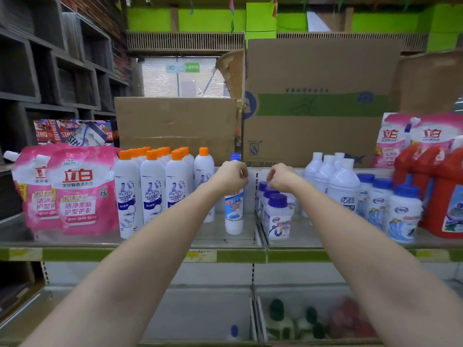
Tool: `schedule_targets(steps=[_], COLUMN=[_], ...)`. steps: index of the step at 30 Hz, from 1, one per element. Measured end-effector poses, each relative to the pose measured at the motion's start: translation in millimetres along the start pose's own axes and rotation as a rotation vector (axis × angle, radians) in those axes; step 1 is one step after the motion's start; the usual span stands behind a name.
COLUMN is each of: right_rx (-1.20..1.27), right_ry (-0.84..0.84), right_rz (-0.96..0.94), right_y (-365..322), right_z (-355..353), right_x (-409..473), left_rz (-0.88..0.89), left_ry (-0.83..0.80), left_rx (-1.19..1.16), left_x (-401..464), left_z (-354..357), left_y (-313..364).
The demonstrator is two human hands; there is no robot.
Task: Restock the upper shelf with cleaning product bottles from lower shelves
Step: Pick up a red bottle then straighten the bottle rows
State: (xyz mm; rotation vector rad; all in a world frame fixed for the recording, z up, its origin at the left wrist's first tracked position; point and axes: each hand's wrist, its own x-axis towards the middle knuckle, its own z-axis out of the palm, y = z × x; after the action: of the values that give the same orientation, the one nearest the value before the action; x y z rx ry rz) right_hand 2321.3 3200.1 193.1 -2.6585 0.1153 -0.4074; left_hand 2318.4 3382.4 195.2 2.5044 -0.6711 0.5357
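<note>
On the upper shelf [225, 242] stands a tall white bottle with a blue cap and blue label [234, 211]. My left hand [230, 176] grips it round its upper body, just below the cap. To its right runs a row of short white jars with purple-blue caps [276, 219]. My right hand [281, 177] hovers over the back of that row with fingers curled; what they hold, if anything, is hidden. On the lower shelf lie a small blue-capped bottle [234, 333] and green-capped bottles [278, 319].
White bottles with orange caps [152, 186] and pink refill pouches [82, 191] fill the shelf to the left. White bottles [343, 186], blue-capped jars [403, 211] and red jugs [446, 196] stand to the right. Cardboard boxes [313, 108] rise behind the shelf.
</note>
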Motion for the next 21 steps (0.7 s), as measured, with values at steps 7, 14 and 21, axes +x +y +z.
schedule_targets(steps=[7,14,21], right_rx=[-0.062,-0.030,0.106], right_ry=[-0.221,-0.180,-0.181], right_rz=[0.024,-0.162,-0.151], right_y=[60,88,102], right_z=[-10,19,14], right_x=[-22,-35,-21], left_rz=[-0.003,-0.046,-0.062], left_ry=[-0.138,-0.192,-0.144], left_rx=[0.068,0.130,0.064], left_x=[6,1,6], left_z=[57,96,105], left_y=[42,52,56])
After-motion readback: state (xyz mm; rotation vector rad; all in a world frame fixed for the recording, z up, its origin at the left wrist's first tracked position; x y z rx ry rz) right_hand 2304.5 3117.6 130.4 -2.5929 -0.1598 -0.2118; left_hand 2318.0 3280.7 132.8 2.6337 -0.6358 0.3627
